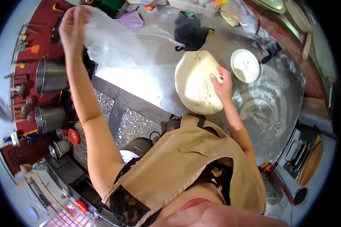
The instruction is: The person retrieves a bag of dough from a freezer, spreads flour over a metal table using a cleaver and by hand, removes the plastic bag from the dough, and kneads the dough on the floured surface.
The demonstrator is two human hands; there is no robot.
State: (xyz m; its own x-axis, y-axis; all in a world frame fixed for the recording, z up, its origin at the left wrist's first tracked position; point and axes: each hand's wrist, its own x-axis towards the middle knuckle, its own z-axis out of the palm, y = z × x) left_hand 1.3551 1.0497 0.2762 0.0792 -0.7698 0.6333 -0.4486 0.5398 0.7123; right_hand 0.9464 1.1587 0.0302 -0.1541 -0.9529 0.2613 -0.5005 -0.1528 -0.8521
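Note:
A large pale mass of dough [195, 81] lies on the metal table [151, 85]. My right hand [222, 84] rests on the dough's right side, fingers bent and apart. At the upper left, my left hand [72, 26] is raised with its fingers closed on a clear plastic sheet [111, 38], which stretches right across the table's left part. Just right of the dough stands a white bowl [246, 66] with white powder in it. A crumpled black bag [190, 32] lies behind the dough.
White powder [271, 106] is smeared over the table's right side. A purple bag [131, 19] lies at the back left. Metal pots [51, 75] stand at the far left, beyond the tiled floor [134, 109]. A rolling pin [307, 45] is at the upper right.

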